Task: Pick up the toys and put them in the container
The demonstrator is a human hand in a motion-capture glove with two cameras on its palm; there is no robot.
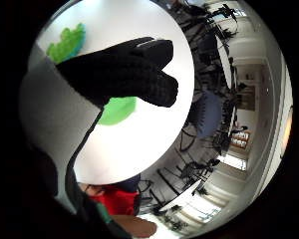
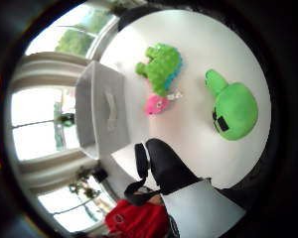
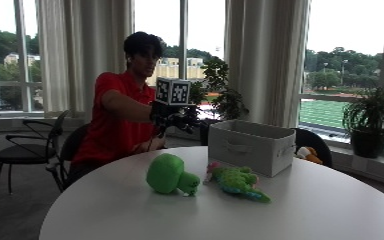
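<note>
- A person in a red shirt is seated at a round white table [image 3: 112, 210], with the black-gloved right hand [image 3: 172, 119] raised above the table's near edge.
- The gloved fingers [image 1: 139, 69] are seen extended and nothing is held.
- A grey fabric box with a handle [image 3: 250, 146] stands on the table.
- Just beside the box lie a round bright-green plush toy [image 3: 169, 175] and a green-and-blue plush dinosaur with a pink head [image 3: 235, 181].
- Neither toy is judged to be in the box; both are left to be picked up.
</note>
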